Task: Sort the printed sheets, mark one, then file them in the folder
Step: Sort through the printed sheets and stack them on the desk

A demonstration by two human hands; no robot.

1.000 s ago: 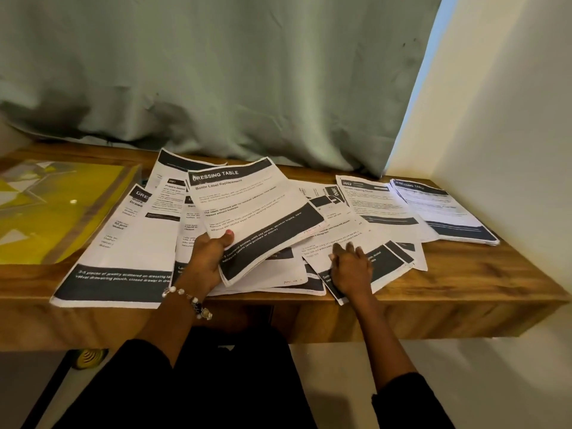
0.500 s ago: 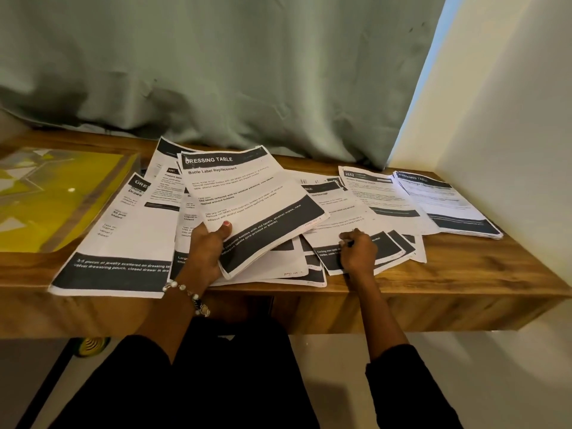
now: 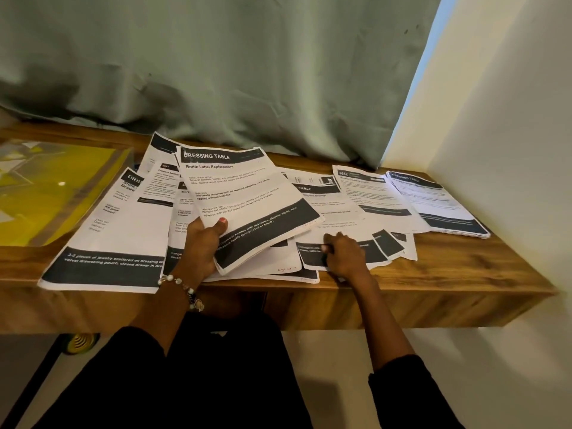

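Sheets (image 3: 349, 218) mid-sort: right hand (image 3: 343, 255), flat a second ago, now curls, pinching a lower-centre page. Left hand (image 3: 202, 243) still grips the lifted stack (image 3: 244, 199); folder (image 3: 52, 187) untouched

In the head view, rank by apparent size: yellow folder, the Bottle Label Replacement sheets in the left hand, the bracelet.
1. Bottle Label Replacement sheets and yellow folder: unsure, as the folder is cut off by the frame edge.
2. Bracelet, clearly smallest.

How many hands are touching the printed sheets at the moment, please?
2: the left hand grips the raised Bottle Label Replacement sheet; the right hand pinches a sheet's edge near the desk front.
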